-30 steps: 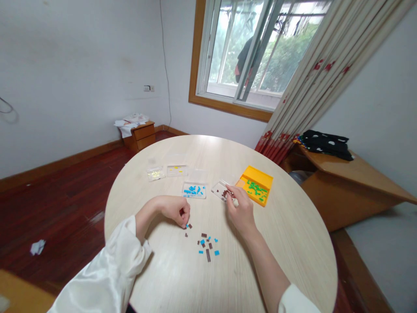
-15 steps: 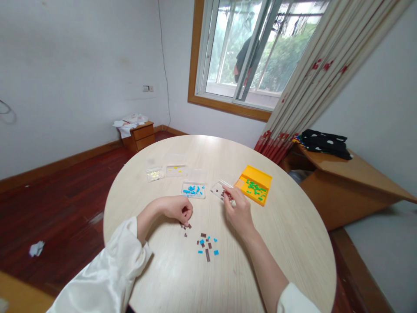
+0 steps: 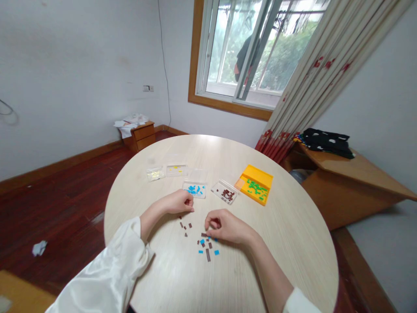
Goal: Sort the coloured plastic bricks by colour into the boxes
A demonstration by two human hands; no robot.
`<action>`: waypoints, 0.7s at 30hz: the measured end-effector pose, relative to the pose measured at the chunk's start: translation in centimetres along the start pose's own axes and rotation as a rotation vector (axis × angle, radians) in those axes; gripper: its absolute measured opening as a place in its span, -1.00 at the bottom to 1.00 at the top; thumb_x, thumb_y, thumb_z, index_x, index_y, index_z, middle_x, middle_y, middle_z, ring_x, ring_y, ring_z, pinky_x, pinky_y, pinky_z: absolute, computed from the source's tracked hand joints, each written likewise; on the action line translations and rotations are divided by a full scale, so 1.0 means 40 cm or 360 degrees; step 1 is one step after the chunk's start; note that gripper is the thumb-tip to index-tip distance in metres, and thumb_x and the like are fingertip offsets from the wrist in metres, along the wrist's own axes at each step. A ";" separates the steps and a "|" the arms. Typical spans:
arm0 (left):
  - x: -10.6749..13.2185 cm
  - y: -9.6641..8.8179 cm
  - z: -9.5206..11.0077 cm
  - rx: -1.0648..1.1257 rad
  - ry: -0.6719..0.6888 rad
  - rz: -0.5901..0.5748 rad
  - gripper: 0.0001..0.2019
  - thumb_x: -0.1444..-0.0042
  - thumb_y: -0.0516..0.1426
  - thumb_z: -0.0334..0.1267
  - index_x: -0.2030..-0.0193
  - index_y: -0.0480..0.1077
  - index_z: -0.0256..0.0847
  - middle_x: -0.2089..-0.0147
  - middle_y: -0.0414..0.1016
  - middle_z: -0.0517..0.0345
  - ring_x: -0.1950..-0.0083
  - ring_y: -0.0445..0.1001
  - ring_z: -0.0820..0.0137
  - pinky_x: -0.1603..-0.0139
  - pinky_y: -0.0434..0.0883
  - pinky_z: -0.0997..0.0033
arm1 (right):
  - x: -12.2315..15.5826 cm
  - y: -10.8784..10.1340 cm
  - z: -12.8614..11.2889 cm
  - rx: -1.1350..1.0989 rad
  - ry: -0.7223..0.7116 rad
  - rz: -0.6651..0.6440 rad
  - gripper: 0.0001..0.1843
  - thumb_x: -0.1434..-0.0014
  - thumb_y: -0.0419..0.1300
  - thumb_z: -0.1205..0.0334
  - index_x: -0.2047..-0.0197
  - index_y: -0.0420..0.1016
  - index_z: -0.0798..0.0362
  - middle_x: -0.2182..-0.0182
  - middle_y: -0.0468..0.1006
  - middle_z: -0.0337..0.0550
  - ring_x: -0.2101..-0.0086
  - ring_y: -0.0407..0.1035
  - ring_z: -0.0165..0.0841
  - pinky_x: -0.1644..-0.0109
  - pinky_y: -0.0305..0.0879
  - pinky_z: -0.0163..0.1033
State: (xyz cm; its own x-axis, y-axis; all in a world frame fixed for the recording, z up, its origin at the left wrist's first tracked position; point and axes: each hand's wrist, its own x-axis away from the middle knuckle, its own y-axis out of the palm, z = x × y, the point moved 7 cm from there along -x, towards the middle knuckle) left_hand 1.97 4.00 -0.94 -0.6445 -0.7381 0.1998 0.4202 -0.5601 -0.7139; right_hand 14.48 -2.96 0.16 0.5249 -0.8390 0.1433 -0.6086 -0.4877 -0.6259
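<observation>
My left hand [image 3: 178, 202] is closed, fingers curled down just in front of the clear box of blue building bricks [image 3: 195, 190]. What it holds, if anything, is hidden. Below it lie a few small brown bricks [image 3: 185, 227]. My right hand [image 3: 224, 225] has its thumb and forefinger bent together low over a loose group of brown and blue pieces, beside a brown brick [image 3: 203, 234]. Anything between those fingertips is too small to make out. Within the group, a long brown brick [image 3: 208, 255] and a blue brick [image 3: 216, 252] lie nearest to me.
A clear box of brown bricks [image 3: 226, 192] stands beside a yellow case [image 3: 259, 171] with green bricks. Farther left are a box of pale pieces [image 3: 155, 173] and a box with yellow bricks [image 3: 176, 170]. All rest on a round wooden table [image 3: 280, 243].
My right hand has come from the box of brown bricks back toward me, over the loose pieces. My left hand has lifted away from the small brown bricks toward the blue box.
</observation>
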 end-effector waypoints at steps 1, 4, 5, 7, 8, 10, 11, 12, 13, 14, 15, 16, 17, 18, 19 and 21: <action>-0.002 0.001 0.000 -0.0016 0.0004 0.0014 -0.80 0.06 0.14 -0.25 0.60 0.25 -0.27 0.64 0.17 0.33 0.56 0.09 0.54 0.51 0.03 0.51 | 0.002 0.004 0.002 -0.0004 0.0028 -0.0060 -0.93 0.13 0.22 0.41 0.48 0.43 0.11 0.63 0.09 -0.43 0.59 -0.02 -0.57 0.53 -0.08 -0.42; -0.006 0.007 0.003 -0.0052 0.0011 0.0042 -0.76 0.06 0.16 -0.20 0.61 0.24 -0.26 0.65 0.17 0.33 0.56 0.08 0.54 0.51 0.02 0.50 | 0.006 -0.001 0.011 -0.0001 0.0093 -0.0109 -0.89 0.14 0.25 0.38 0.52 0.36 0.11 0.64 0.06 -0.45 0.58 -0.04 -0.57 0.53 -0.12 -0.41; -0.007 0.009 0.004 -0.0067 0.0013 0.0047 -0.75 0.06 0.16 -0.19 0.61 0.24 -0.26 0.65 0.17 0.33 0.56 0.08 0.54 0.51 0.01 0.49 | 0.007 -0.002 0.014 0.0000 0.0106 -0.0114 -0.87 0.14 0.26 0.36 0.53 0.34 0.11 0.64 0.06 -0.45 0.58 -0.05 -0.57 0.53 -0.12 -0.41; -0.009 0.014 0.010 -0.0102 0.0024 0.0055 -0.73 0.06 0.17 -0.16 0.61 0.24 -0.26 0.65 0.17 0.33 0.56 0.08 0.53 0.52 0.01 0.49 | 0.006 -0.002 0.016 0.0017 0.0115 -0.0125 -0.83 0.14 0.28 0.34 0.54 0.32 0.10 0.65 0.05 -0.46 0.59 -0.05 -0.57 0.53 -0.13 -0.40; -0.009 0.017 0.014 -0.0119 0.0032 0.0058 -0.72 0.06 0.17 -0.15 0.61 0.23 -0.25 0.65 0.17 0.33 0.56 0.08 0.53 0.52 0.00 0.49 | 0.005 -0.002 0.018 0.0032 0.0117 -0.0127 -0.82 0.14 0.28 0.33 0.55 0.31 0.10 0.65 0.05 -0.46 0.59 -0.05 -0.57 0.53 -0.13 -0.40; -0.008 0.021 0.023 -0.0143 0.0050 0.0060 -0.70 0.06 0.18 -0.13 0.62 0.23 -0.25 0.66 0.17 0.33 0.57 0.08 0.54 0.52 -0.01 0.49 | 0.004 -0.005 0.021 0.0068 0.0135 -0.0088 -0.83 0.13 0.27 0.35 0.56 0.30 0.10 0.66 0.06 -0.46 0.59 -0.04 -0.57 0.53 -0.13 -0.40; -0.008 0.023 0.027 -0.0150 0.0055 0.0060 -0.70 0.06 0.18 -0.13 0.63 0.22 -0.25 0.66 0.16 0.33 0.57 0.07 0.54 0.53 -0.02 0.49 | 0.003 -0.011 0.024 0.0085 0.0145 -0.0047 -0.84 0.12 0.25 0.37 0.56 0.29 0.10 0.65 0.06 -0.45 0.59 -0.04 -0.57 0.53 -0.13 -0.40; -0.007 0.024 0.030 -0.0154 0.0060 0.0066 -0.69 0.06 0.19 -0.13 0.63 0.22 -0.25 0.66 0.15 0.33 0.58 0.07 0.54 0.53 -0.03 0.49 | 0.003 -0.019 0.026 0.0095 0.0152 0.0003 -0.85 0.11 0.23 0.38 0.56 0.28 0.10 0.65 0.06 -0.45 0.58 -0.03 -0.57 0.52 -0.12 -0.40; -0.007 0.024 0.033 -0.0157 0.0064 0.0072 -0.68 0.07 0.19 -0.13 0.64 0.21 -0.25 0.67 0.14 0.34 0.58 0.07 0.54 0.53 -0.03 0.49 | 0.004 -0.027 0.028 0.0098 0.0157 0.0051 -0.85 0.10 0.21 0.39 0.56 0.28 0.10 0.64 0.06 -0.44 0.58 -0.03 -0.57 0.52 -0.12 -0.41; -0.007 0.025 0.036 -0.0159 0.0069 0.0080 -0.68 0.07 0.20 -0.13 0.64 0.21 -0.25 0.67 0.14 0.34 0.59 0.06 0.54 0.52 -0.04 0.49 | 0.006 -0.035 0.031 0.0090 0.0162 0.0085 -0.86 0.10 0.20 0.39 0.56 0.28 0.10 0.63 0.05 -0.44 0.57 -0.03 -0.57 0.51 -0.12 -0.41; -0.007 0.026 0.038 -0.0164 0.0075 0.0088 -0.67 0.08 0.21 -0.13 0.64 0.21 -0.26 0.67 0.14 0.34 0.58 0.07 0.54 0.52 -0.04 0.49 | 0.009 -0.042 0.035 0.0068 0.0168 0.0096 -0.85 0.09 0.21 0.37 0.56 0.27 0.10 0.63 0.04 -0.44 0.57 -0.04 -0.56 0.51 -0.12 -0.41; -0.008 0.027 0.040 -0.0174 0.0080 0.0094 -0.67 0.08 0.22 -0.12 0.64 0.22 -0.26 0.67 0.14 0.34 0.58 0.07 0.54 0.52 -0.04 0.48 | 0.013 -0.045 0.038 0.0033 0.0179 0.0076 -0.84 0.10 0.22 0.35 0.55 0.26 0.10 0.63 0.03 -0.45 0.57 -0.05 -0.57 0.52 -0.13 -0.41; -0.009 0.028 0.041 -0.0188 0.0084 0.0098 -0.66 0.08 0.22 -0.11 0.64 0.22 -0.26 0.66 0.15 0.34 0.58 0.07 0.54 0.52 -0.03 0.48 | 0.017 -0.045 0.042 -0.0007 0.0192 0.0034 -0.81 0.10 0.24 0.33 0.55 0.25 0.09 0.63 0.03 -0.46 0.58 -0.07 -0.57 0.52 -0.14 -0.41; -0.009 0.030 0.041 -0.0205 0.0085 0.0099 -0.66 0.08 0.22 -0.09 0.64 0.23 -0.25 0.66 0.15 0.34 0.58 0.07 0.54 0.52 -0.03 0.48 | 0.021 -0.043 0.044 -0.0042 0.0207 -0.0024 -0.78 0.12 0.27 0.30 0.55 0.25 0.09 0.64 0.02 -0.46 0.58 -0.08 -0.57 0.53 -0.15 -0.41; -0.010 0.032 0.041 -0.0222 0.0088 0.0098 -0.66 0.07 0.22 -0.08 0.63 0.24 -0.25 0.66 0.15 0.33 0.58 0.08 0.54 0.52 -0.03 0.48 | 0.025 -0.039 0.046 -0.0067 0.0217 -0.0090 -0.74 0.15 0.31 0.27 0.55 0.24 0.09 0.64 0.02 -0.47 0.58 -0.09 -0.57 0.53 -0.17 -0.41; -0.011 0.034 0.039 -0.0245 0.0099 0.0100 -0.65 0.05 0.20 -0.05 0.63 0.25 -0.25 0.66 0.15 0.33 0.58 0.08 0.53 0.52 -0.04 0.48 | 0.030 -0.027 0.046 -0.0078 0.0228 -0.0207 -0.68 0.22 0.36 0.25 0.56 0.23 0.09 0.65 0.03 -0.48 0.59 -0.09 -0.58 0.54 -0.18 -0.40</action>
State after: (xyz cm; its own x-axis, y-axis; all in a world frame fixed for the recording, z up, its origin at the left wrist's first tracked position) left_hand 3.83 2.97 -0.96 -0.6604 -0.7424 0.1129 0.3614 -0.4460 -0.8188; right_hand 16.86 -3.01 -0.39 0.5129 -0.7924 0.3303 -0.5712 -0.6022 -0.5577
